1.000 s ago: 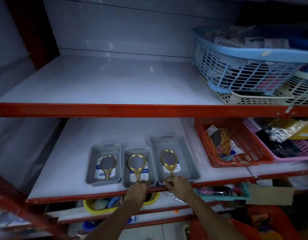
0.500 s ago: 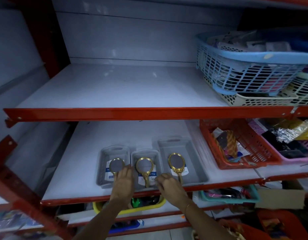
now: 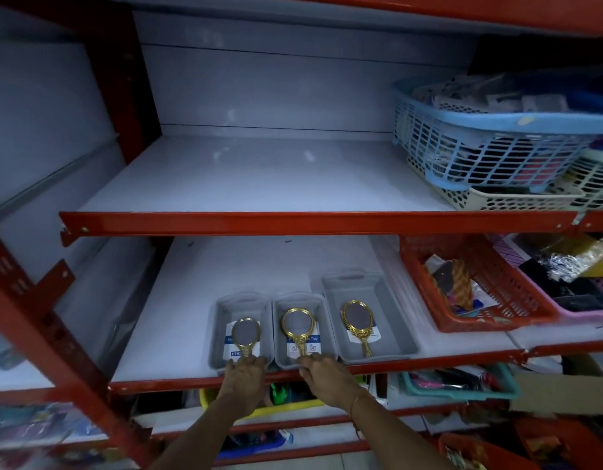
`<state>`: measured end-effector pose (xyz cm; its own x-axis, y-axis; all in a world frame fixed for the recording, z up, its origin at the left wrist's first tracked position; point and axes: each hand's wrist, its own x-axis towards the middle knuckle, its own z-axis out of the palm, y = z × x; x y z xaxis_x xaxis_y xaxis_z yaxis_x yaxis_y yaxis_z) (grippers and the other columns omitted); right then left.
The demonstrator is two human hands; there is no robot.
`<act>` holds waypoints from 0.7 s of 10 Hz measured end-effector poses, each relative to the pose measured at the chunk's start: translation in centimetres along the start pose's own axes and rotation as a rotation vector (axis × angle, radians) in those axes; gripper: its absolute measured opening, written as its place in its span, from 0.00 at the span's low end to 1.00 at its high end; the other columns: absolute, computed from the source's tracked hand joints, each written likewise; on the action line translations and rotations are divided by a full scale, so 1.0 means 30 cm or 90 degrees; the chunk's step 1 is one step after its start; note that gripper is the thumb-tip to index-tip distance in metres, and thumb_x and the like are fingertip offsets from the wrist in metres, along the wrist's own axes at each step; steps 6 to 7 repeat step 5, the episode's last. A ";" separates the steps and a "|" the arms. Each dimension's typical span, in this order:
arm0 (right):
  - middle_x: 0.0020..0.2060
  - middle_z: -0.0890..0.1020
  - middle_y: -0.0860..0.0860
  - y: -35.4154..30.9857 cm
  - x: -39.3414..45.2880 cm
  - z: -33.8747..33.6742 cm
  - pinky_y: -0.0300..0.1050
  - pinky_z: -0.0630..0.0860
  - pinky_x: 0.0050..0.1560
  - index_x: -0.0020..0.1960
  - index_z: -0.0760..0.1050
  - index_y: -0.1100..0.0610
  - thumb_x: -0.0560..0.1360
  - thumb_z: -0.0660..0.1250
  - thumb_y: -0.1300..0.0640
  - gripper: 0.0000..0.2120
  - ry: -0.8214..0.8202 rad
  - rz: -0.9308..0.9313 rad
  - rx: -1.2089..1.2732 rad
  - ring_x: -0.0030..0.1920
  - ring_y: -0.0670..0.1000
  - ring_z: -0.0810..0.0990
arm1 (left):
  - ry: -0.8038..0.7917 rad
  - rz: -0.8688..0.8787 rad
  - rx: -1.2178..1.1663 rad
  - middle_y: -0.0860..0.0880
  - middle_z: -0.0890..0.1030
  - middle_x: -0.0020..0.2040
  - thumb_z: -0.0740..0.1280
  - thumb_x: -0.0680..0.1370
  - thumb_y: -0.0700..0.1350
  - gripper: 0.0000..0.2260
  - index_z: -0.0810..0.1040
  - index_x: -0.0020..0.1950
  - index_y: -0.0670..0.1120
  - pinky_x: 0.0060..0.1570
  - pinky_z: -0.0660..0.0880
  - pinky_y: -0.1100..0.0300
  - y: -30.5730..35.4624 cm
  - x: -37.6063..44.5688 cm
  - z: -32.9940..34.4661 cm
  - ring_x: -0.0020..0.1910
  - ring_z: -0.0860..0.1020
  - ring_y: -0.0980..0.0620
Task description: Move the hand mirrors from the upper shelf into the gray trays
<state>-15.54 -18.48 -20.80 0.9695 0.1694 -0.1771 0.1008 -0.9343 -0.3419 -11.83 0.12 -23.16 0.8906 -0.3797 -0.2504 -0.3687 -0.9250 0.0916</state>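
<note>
Three gray trays stand side by side at the front of the lower shelf: left tray (image 3: pixel 216 329), middle tray (image 3: pixel 279 334), right tray (image 3: pixel 391 320). A gold-framed hand mirror lies in each: left mirror (image 3: pixel 245 334), middle mirror (image 3: pixel 298 323), right mirror (image 3: pixel 357 317). My left hand (image 3: pixel 244 373) has its fingers curled over the left tray's front rim, covering that mirror's handle end. My right hand (image 3: pixel 322 373) pinches the handle tip of the middle mirror at that tray's front rim. The upper shelf (image 3: pixel 259 178) holds no mirror.
A blue basket (image 3: pixel 462 144) stacked on cream baskets (image 3: pixel 496 201) fills the upper shelf's right end. A red basket (image 3: pixel 490 300) and a pink one (image 3: pixel 574 312) sit right of the trays. A red upright (image 3: pixel 32 320) stands at the left. More bins sit on the shelves below.
Both hands shifted one tray leftward: the left from the middle tray to the left tray, the right from the right tray to the middle one. The camera view moved closer and rightward.
</note>
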 end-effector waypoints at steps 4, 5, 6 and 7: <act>0.69 0.70 0.54 -0.071 -0.038 -0.131 0.46 0.67 0.69 0.69 0.68 0.58 0.79 0.54 0.58 0.19 0.113 -0.059 0.006 0.69 0.55 0.68 | 0.198 0.101 -0.092 0.44 0.72 0.69 0.46 0.81 0.47 0.23 0.67 0.71 0.41 0.72 0.62 0.52 0.071 -0.103 -0.182 0.69 0.68 0.44; 0.67 0.73 0.52 -0.090 -0.019 -0.292 0.45 0.67 0.69 0.67 0.72 0.57 0.79 0.56 0.58 0.18 0.235 -0.095 0.024 0.70 0.52 0.68 | 0.410 0.152 -0.123 0.45 0.82 0.55 0.49 0.77 0.49 0.22 0.78 0.60 0.43 0.61 0.67 0.60 0.073 -0.071 -0.308 0.56 0.80 0.45; 0.67 0.73 0.52 -0.090 -0.019 -0.292 0.45 0.67 0.69 0.67 0.72 0.57 0.79 0.56 0.58 0.18 0.235 -0.095 0.024 0.70 0.52 0.68 | 0.410 0.152 -0.123 0.45 0.82 0.55 0.49 0.77 0.49 0.22 0.78 0.60 0.43 0.61 0.67 0.60 0.073 -0.071 -0.308 0.56 0.80 0.45; 0.67 0.73 0.52 -0.090 -0.019 -0.292 0.45 0.67 0.69 0.67 0.72 0.57 0.79 0.56 0.58 0.18 0.235 -0.095 0.024 0.70 0.52 0.68 | 0.410 0.152 -0.123 0.45 0.82 0.55 0.49 0.77 0.49 0.22 0.78 0.60 0.43 0.61 0.67 0.60 0.073 -0.071 -0.308 0.56 0.80 0.45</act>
